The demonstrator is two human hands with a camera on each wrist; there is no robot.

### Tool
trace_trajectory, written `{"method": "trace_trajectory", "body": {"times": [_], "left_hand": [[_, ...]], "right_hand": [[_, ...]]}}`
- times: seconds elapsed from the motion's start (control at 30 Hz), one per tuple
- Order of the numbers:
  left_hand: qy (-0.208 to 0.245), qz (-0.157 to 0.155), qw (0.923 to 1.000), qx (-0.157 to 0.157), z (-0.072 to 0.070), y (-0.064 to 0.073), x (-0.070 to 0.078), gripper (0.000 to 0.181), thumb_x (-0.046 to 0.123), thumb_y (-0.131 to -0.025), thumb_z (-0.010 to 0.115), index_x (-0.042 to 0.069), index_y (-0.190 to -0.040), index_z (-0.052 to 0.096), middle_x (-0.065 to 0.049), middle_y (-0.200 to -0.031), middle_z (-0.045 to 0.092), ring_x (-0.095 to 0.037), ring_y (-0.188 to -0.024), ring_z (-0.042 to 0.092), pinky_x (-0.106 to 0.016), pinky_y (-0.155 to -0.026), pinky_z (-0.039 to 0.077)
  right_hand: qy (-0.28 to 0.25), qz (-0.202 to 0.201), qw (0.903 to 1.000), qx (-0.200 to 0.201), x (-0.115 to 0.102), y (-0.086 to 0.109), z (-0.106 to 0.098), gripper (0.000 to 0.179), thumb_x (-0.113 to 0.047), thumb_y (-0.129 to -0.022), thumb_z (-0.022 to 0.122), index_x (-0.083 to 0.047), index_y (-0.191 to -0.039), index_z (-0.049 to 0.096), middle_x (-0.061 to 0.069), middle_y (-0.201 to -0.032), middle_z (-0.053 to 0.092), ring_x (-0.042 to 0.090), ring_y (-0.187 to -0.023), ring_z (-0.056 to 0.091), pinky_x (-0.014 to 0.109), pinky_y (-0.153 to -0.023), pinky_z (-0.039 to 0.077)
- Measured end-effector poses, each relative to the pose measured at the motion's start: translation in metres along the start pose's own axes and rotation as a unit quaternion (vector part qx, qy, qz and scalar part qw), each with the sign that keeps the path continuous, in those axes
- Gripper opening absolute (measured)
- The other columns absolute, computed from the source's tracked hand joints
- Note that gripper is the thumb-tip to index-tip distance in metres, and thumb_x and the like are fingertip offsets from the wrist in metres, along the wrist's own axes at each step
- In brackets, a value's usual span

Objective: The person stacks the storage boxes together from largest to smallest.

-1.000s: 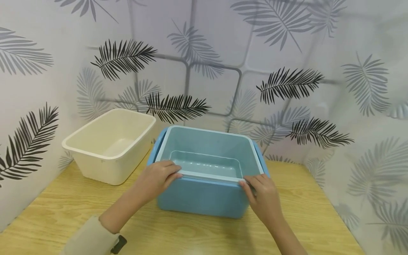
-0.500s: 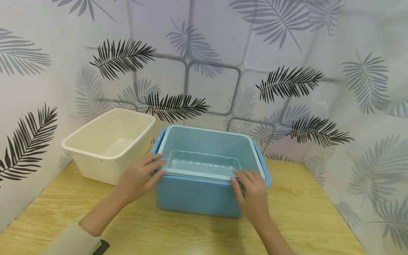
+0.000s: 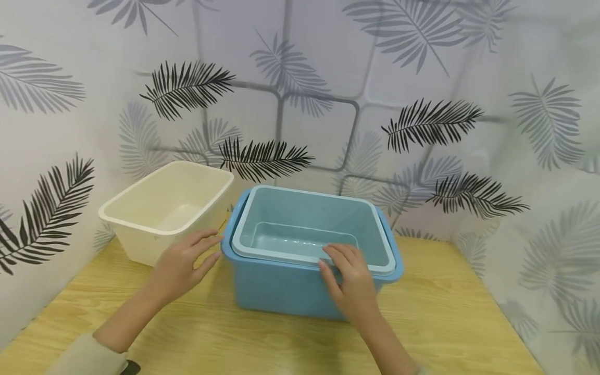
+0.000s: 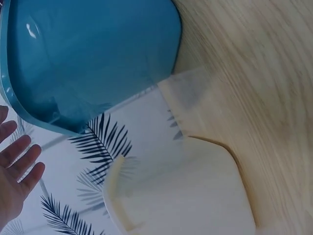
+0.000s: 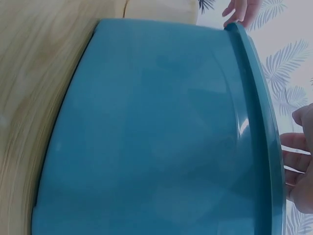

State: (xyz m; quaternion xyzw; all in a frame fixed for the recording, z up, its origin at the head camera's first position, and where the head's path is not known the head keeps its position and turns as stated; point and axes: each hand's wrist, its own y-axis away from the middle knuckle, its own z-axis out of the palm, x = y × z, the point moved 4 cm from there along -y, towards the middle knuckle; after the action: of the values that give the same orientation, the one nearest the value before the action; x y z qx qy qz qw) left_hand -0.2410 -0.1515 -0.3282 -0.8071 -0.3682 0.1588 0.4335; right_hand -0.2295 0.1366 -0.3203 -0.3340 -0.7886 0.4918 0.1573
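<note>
A light blue basin point(image 3: 300, 208) sits nested inside a larger, deeper blue basin point(image 3: 290, 289) on the wooden table. My left hand point(image 3: 180, 268) is at the blue basin's front left corner, its fingertips right at the rim. In the left wrist view that hand's fingers point(image 4: 19, 164) are extended and spread, holding nothing. My right hand point(image 3: 351, 281) is over the front rim, thumb outside and fingers reaching above the light blue basin. From the right wrist, its loosely bent fingers point(image 5: 296, 159) show beside the blue rim.
A cream basin point(image 3: 166, 203) stands at the back left, behind my left hand. Feather-patterned covering point(image 3: 319, 78) rises behind the table point(image 3: 445, 312) and along its sides.
Both hands have loosened from the front rim and moved left, the left one out to the corner. The light blue basin sits a little lower and further right inside the blue one.
</note>
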Motion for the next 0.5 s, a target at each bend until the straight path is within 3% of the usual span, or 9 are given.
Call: {"method": "trace_trajectory", "body": {"times": [0.2, 0.23, 0.5], "left_hand": [[-0.026, -0.029, 0.9992, -0.004, -0.008, 0.010, -0.014, 0.032, 0.008, -0.076, 0.072, -0.001, -0.106, 0.067, -0.019, -0.105, 0.066, -0.037, -0.094, 0.064, -0.048, -0.078, 0.052], [-0.029, -0.033, 0.9990, -0.003, -0.010, 0.012, -0.016, 0.030, 0.012, -0.079, 0.070, -0.001, -0.106, 0.067, -0.019, -0.105, 0.066, -0.037, -0.094, 0.063, -0.049, -0.078, 0.052], [-0.046, -0.038, 0.9982, 0.005, -0.015, 0.024, -0.033, 0.029, 0.012, -0.080, 0.068, -0.003, -0.105, 0.066, -0.020, -0.103, 0.065, -0.038, -0.091, 0.063, -0.050, -0.076, 0.051]], "right_hand": [[-0.019, -0.012, 0.9996, -0.014, -0.015, -0.007, 0.017, 0.044, -0.036, -0.097, 0.044, 0.001, -0.105, 0.065, 0.013, -0.101, 0.066, 0.029, -0.098, 0.058, 0.042, -0.085, 0.049], [-0.024, -0.015, 0.9995, -0.016, -0.018, -0.008, 0.020, 0.045, -0.037, -0.098, 0.043, 0.002, -0.105, 0.065, 0.014, -0.102, 0.065, 0.029, -0.099, 0.058, 0.041, -0.085, 0.049], [-0.051, -0.058, 0.9969, -0.015, -0.044, -0.016, 0.047, 0.047, -0.036, -0.099, 0.040, 0.004, -0.112, 0.060, 0.015, -0.109, 0.064, 0.029, -0.106, 0.058, 0.040, -0.093, 0.047]]}}
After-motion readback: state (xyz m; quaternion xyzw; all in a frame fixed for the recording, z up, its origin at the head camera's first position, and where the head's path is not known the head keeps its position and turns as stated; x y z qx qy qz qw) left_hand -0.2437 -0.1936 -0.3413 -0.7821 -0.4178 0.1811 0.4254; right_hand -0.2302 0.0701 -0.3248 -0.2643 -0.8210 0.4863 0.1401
